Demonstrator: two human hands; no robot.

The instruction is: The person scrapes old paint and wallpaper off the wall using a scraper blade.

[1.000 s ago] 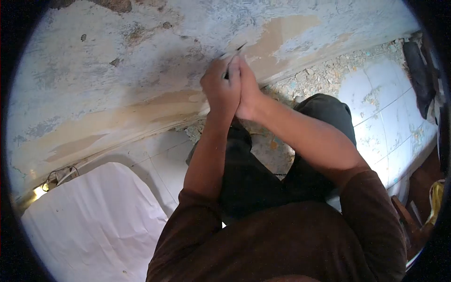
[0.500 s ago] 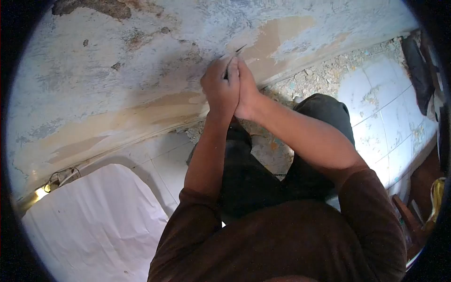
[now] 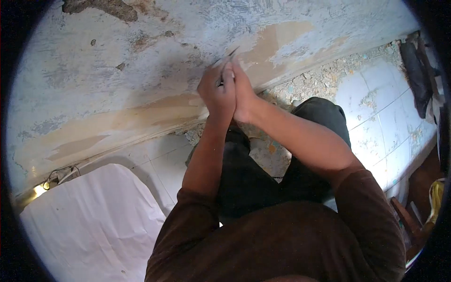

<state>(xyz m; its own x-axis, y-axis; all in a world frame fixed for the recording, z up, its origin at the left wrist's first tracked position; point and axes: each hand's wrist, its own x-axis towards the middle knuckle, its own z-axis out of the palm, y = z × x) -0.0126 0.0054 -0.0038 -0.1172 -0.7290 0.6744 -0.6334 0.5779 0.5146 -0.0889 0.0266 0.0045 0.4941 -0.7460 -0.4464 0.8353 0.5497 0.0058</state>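
Both my hands are together against the peeling wall, near a bare tan patch. My left hand is closed around a scraper; only its thin dark blade edge shows beyond the fingers, at the wall surface. Pressed alongside it, my right hand has its fingers closed toward the same tool. The scraper's handle is mostly hidden between the palms. Whitish dust coats the fingertips.
Paint and plaster chips lie along the foot of the wall. White floor tiles extend to the right. A white sheet covers something at lower left, beside a small lamp. A dark long object is at far right.
My hands and the scraper have shifted slightly left along the wall, and the blade's angle has changed a little. The view has also moved slightly.
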